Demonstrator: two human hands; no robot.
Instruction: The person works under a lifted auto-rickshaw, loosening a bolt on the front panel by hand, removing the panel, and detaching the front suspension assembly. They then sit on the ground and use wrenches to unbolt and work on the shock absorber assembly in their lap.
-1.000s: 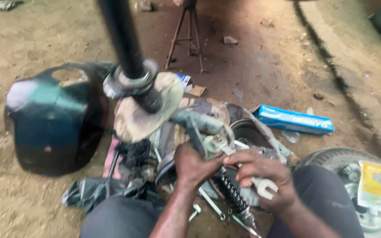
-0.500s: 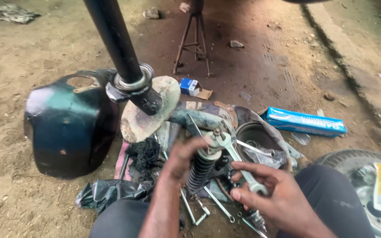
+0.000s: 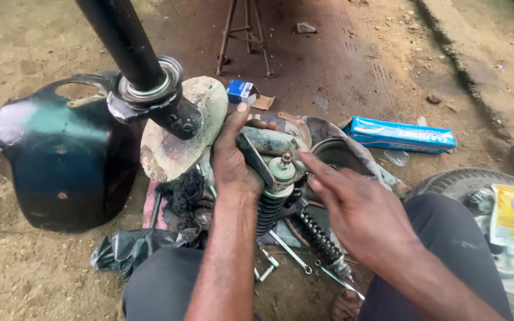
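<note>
left hand (image 3: 233, 157) grips shock absorber (image 3: 272, 205); right hand (image 3: 358, 208) beside.

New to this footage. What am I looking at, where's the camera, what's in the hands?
No machine here: a person works with two bare hands, sitting on dirt ground. The one camera is worn on the head and looks down, so the forearms come in from the bottom edge.

The left hand grips the upper end of a shock absorber, a black coil spring with a metal cap, held upright. The right hand is open, its fingertips close to the cap; I cannot tell if they touch it.

A thick black tube slants in from the top, ending in a ring-shaped fitting. Around it on the ground lie a dark green body panel, a second spring shock, wrenches, a long blue box, a black plastic bag and a tyre at right.
</note>
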